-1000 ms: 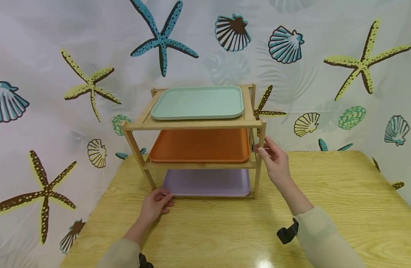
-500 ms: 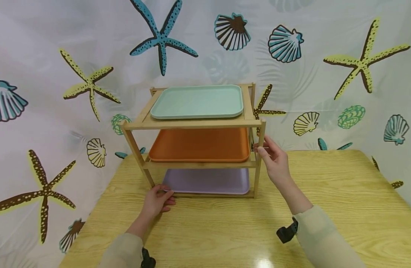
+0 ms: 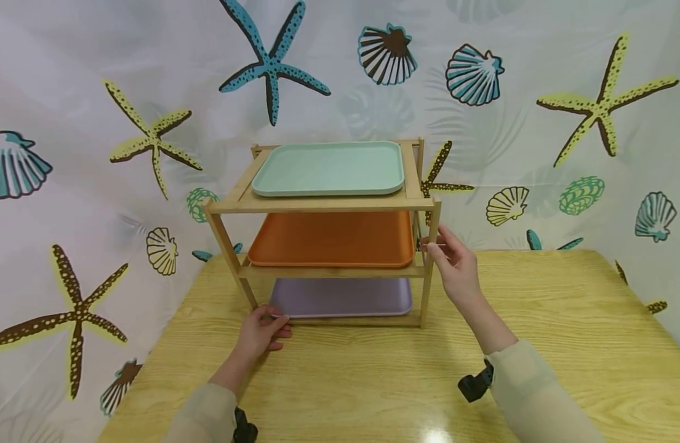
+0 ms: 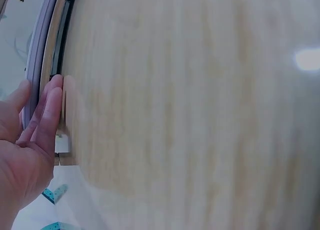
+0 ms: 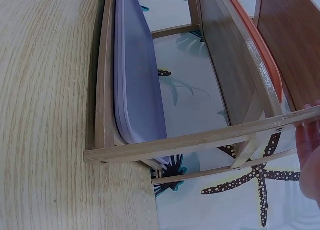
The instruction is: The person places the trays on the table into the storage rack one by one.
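Observation:
A three-tier wooden rack [image 3: 317, 208] stands on the table. At its bottom left front, my left hand [image 3: 259, 332] pinches the corner of the purple tray [image 3: 340, 298] on the lowest tier. The left wrist view has the thumb on one side of the tray rim [image 4: 37, 55] and the fingers [image 4: 49, 110] on the other. My right hand [image 3: 456, 267] grips the rack's right front post, thumb in front and fingertips partly hidden behind. An orange tray [image 3: 331, 240] lies on the middle tier, a mint tray [image 3: 328, 169] on top.
The wood-grain table [image 3: 539, 320] extends in front of the rack and to its right. Behind hangs a white cloth [image 3: 517, 141] printed with starfish and shells, close to the rack's back.
The purple tray's front edge has slid slightly back into the bottom tier, my left hand shifting a little with it. My right hand has kept its place on the post.

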`<state>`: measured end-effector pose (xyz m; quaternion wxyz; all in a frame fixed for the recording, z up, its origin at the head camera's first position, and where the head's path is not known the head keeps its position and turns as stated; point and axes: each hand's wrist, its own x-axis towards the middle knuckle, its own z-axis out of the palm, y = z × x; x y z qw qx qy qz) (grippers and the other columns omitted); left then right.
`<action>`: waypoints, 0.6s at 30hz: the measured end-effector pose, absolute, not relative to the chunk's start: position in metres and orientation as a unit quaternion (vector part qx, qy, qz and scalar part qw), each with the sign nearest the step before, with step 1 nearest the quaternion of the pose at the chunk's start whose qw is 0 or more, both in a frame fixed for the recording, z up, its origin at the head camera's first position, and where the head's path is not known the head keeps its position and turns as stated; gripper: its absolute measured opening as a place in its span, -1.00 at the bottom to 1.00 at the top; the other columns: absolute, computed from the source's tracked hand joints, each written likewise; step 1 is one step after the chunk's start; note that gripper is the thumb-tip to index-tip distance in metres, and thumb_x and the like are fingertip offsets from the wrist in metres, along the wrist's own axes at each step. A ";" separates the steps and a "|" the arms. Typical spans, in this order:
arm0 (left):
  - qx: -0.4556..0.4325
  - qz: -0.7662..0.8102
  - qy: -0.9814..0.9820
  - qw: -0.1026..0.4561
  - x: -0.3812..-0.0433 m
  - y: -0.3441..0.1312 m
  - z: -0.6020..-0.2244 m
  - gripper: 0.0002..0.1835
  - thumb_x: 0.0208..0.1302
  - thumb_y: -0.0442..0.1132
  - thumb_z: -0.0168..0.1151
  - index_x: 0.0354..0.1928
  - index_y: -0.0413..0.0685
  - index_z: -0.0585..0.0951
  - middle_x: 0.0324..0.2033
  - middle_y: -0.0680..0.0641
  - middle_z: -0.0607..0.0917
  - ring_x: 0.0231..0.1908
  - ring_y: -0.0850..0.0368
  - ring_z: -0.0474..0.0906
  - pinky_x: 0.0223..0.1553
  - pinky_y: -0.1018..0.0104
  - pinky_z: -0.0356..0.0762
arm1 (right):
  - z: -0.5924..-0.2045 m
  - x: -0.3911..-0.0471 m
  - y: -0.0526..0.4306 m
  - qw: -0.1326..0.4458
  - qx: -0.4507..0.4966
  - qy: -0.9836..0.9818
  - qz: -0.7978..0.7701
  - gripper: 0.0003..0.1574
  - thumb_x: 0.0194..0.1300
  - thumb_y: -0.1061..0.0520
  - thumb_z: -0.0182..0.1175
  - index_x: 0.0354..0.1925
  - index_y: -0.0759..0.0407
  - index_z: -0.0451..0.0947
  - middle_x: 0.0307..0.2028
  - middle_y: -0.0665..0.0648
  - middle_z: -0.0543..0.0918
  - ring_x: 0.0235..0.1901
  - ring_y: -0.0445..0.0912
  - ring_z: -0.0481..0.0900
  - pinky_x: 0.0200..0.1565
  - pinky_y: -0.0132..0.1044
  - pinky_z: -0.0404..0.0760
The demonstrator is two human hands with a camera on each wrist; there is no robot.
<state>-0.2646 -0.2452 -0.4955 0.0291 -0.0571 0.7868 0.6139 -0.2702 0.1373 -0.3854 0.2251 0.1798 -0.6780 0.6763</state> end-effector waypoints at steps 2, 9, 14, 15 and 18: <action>-0.056 0.611 0.789 0.039 -0.266 -0.246 -0.493 -0.76 0.40 -0.27 0.18 -0.06 -0.31 0.42 -0.36 -0.24 0.72 -0.41 0.04 0.70 -0.53 0.25 0.62 | -0.386 -0.271 0.137 0.227 0.180 -0.679 0.675 -0.45 0.42 0.43 -0.01 0.33 0.51 0.22 -0.11 0.47 0.56 -0.20 -0.32 0.58 -0.07 -0.43 0.55; -0.046 0.610 0.790 0.041 -0.269 -0.248 -0.490 -0.67 0.42 -0.28 0.16 0.07 -0.35 0.40 -0.36 -0.25 0.72 -0.44 0.05 0.70 -0.54 0.25 0.62 | -0.381 -0.271 0.140 0.195 0.170 -0.687 0.679 -0.46 0.44 0.38 0.02 0.34 0.45 0.26 -0.10 0.40 0.58 -0.18 -0.30 0.59 -0.05 -0.41 0.56; -0.023 0.616 0.787 0.028 -0.259 -0.247 -0.484 -0.58 0.42 -0.27 0.15 0.22 -0.30 0.37 -0.32 -0.28 0.71 -0.42 -0.02 0.70 -0.53 0.23 0.63 | -0.376 -0.263 0.156 0.151 0.153 -0.716 0.664 -0.44 0.46 0.26 0.05 0.37 0.34 0.27 0.07 0.38 0.53 -0.08 -0.32 0.56 -0.06 -0.37 0.57; -0.016 0.614 0.789 0.025 -0.255 -0.246 -0.481 -0.57 0.42 -0.26 0.16 0.24 -0.28 0.38 -0.31 -0.28 0.71 -0.41 -0.05 0.70 -0.51 0.19 0.64 | -0.375 -0.259 0.160 0.150 0.155 -0.720 0.660 -0.44 0.47 0.24 0.05 0.37 0.33 0.27 0.10 0.37 0.52 -0.06 -0.32 0.56 -0.06 -0.38 0.57; 0.008 0.608 0.794 0.020 -0.239 -0.247 -0.468 -0.55 0.41 -0.21 0.18 0.25 -0.24 0.40 -0.27 -0.31 0.71 -0.37 -0.10 0.70 -0.44 0.04 0.66 | -0.371 -0.247 0.175 0.158 0.166 -0.727 0.647 -0.46 0.49 0.19 0.04 0.37 0.27 0.30 0.12 0.25 0.54 -0.01 -0.29 0.56 -0.08 -0.39 0.57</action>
